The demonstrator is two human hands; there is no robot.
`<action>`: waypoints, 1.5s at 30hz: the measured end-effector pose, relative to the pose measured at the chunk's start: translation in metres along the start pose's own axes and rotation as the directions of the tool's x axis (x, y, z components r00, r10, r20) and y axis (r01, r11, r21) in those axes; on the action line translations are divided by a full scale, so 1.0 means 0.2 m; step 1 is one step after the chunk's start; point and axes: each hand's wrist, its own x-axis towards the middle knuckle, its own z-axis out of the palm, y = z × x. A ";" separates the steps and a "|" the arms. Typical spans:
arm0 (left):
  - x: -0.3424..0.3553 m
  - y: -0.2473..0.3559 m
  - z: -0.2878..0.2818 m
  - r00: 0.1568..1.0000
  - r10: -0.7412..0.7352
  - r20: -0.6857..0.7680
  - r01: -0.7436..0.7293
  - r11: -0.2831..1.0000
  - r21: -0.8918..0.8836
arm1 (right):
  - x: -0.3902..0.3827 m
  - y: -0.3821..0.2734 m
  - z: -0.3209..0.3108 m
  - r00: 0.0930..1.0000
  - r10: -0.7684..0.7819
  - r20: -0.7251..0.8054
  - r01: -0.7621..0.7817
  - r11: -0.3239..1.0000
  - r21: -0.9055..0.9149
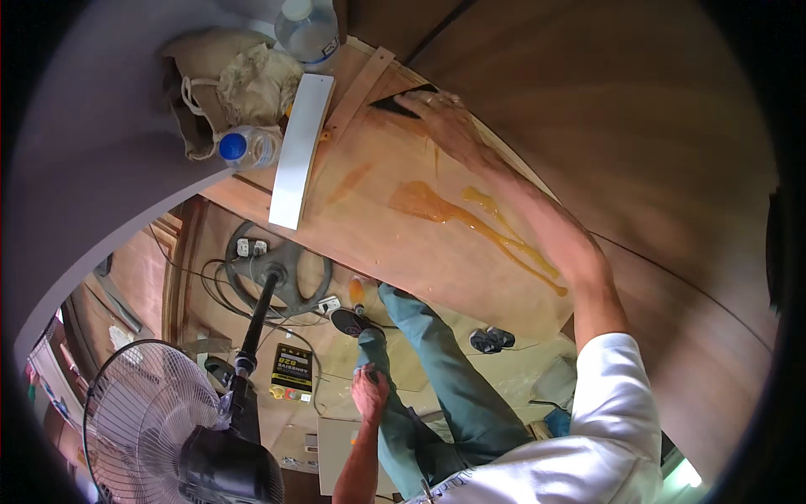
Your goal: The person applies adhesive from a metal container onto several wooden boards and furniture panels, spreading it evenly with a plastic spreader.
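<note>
My right hand point(437, 118) reaches to the far edge of a pale wooden board point(428, 260), fingers closed on a black flat piece point(395, 104) pressed to its surface. Below it, orange-amber liquid point(417, 200) lies in a broad smear and long streaks, with a yellower streak point(483, 204) alongside. My left hand point(370, 395) is low at my leg, fingers curled; what it holds, if anything, is hidden. A white strip point(294, 147) and a thin wooden batten point(361, 88) lie toward the board's left end.
Bottles point(304, 34) and a cloth bag point(206, 71) stand upper left. A standing fan point(138, 420) fills the lower left, with cables, power sockets point(252, 247) and a black-and-yellow tin point(291, 370) on the floor. A curved wooden panel point(655, 151) borders the right.
</note>
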 end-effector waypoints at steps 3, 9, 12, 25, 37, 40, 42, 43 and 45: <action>-0.01 0.05 0.03 1.000 -0.004 -0.002 0.004 0.998 -0.058 | 0.00 -0.05 -0.08 0.929 0.365 0.059 -0.349 0.919 -0.185; -0.01 0.07 0.05 1.000 0.011 -0.018 -0.012 0.999 -0.037 | 0.11 0.10 -0.01 0.911 0.401 -0.092 -0.412 0.888 -0.204; 0.00 0.04 0.06 1.000 0.005 -0.017 -0.006 0.999 -0.042 | 0.16 0.09 0.04 0.901 0.431 -0.043 -0.427 0.868 -0.255; 0.00 0.04 0.09 0.999 -0.039 0.011 0.039 0.999 -0.022 | 0.15 -0.07 0.21 0.887 0.460 -0.038 -0.441 0.821 -0.362; -0.01 0.00 0.09 0.999 0.031 -0.025 -0.032 0.997 -0.070 | 0.18 0.03 0.16 0.848 0.528 -0.051 -0.524 0.819 -0.235; -0.01 0.00 0.09 0.992 0.088 -0.087 -0.089 0.996 -0.011 | 0.19 0.04 0.17 0.838 0.537 -0.097 -0.544 0.805 -0.236; -0.01 0.02 0.08 0.998 0.040 -0.054 -0.040 0.999 0.005 | 0.17 0.04 0.18 0.841 0.525 -0.130 -0.541 0.812 -0.222; -0.01 0.03 0.08 0.998 0.042 -0.053 -0.042 0.999 0.001 | 0.17 0.01 0.19 0.850 0.520 -0.088 -0.520 0.800 -0.299; -0.01 0.05 0.08 0.995 0.071 -0.065 -0.067 0.996 0.052 | 0.16 -0.01 0.18 0.855 0.516 -0.048 -0.494 0.782 -0.381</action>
